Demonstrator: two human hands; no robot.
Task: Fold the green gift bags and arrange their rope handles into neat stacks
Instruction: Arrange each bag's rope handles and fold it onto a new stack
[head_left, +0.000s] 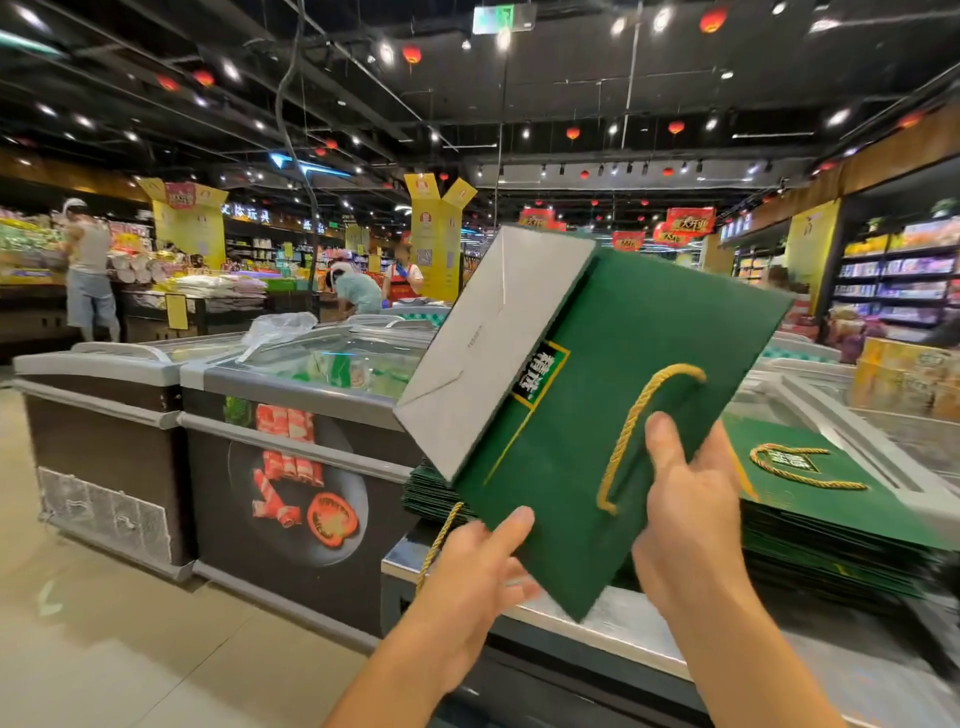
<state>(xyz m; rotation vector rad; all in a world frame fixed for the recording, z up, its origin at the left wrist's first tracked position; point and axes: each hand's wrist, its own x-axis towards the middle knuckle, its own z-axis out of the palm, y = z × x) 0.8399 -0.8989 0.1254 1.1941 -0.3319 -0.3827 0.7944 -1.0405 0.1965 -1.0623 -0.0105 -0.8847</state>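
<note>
Glass-lidded chest freezers stand on the left, their contents blurred, with a crumpled clear plastic bag lying on top. The left hand grips the lower edge of a flattened green gift bag, thumb on its face. The right hand pinches it beside the gold rope handle. The bag is held above the steel surface, tilted, with its grey folded base pointing up-left and its mouth down-right. A stack of flat green bags lies on the right, in a supermarket

Bag: matt green paper; handle: twisted gold rope.
</note>
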